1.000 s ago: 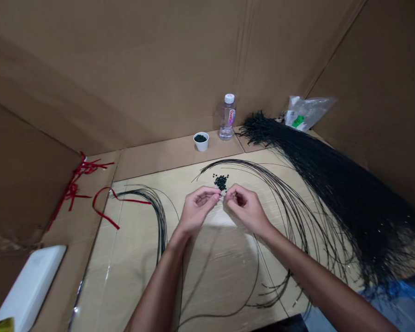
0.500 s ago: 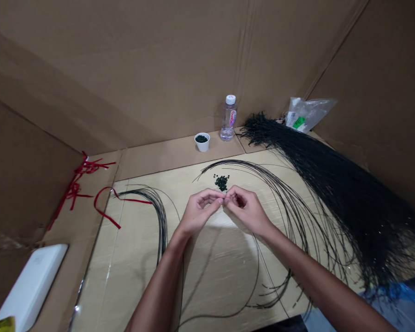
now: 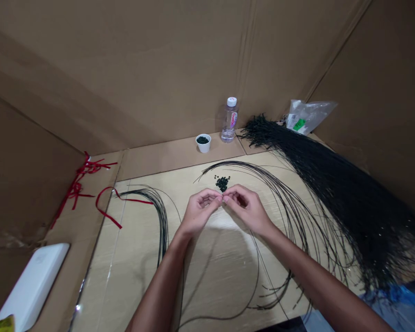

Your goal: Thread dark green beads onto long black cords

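My left hand (image 3: 201, 208) and my right hand (image 3: 248, 206) meet fingertip to fingertip over the middle of the table, both closed in a pinch. What the left fingertips hold is too small and covered to make out. A thin black cord (image 3: 257, 265) comes out beneath my right hand, loops down toward the table's front and passes by my left forearm; its end at the fingertips is hidden. Just beyond the fingers lies a small pile of dark green beads (image 3: 222, 183). Bundles of black cords curve on the table to the left (image 3: 163, 216) and right (image 3: 280, 189).
Behind stand a white cup (image 3: 204, 144) of dark beads and a plastic bottle (image 3: 229, 121). A thick mass of black strands (image 3: 335, 180) fills the right, near a clear bag (image 3: 309, 117). Red ribbons (image 3: 107, 214) and a white box-like object (image 3: 34, 281) lie left. Cardboard walls (image 3: 152, 69) enclose the table.
The hands stay pinched together in nearly the same place, the right fingers shifted slightly left. A small dark spot seen between the fingertips is now mostly covered. The view has tilted slightly.
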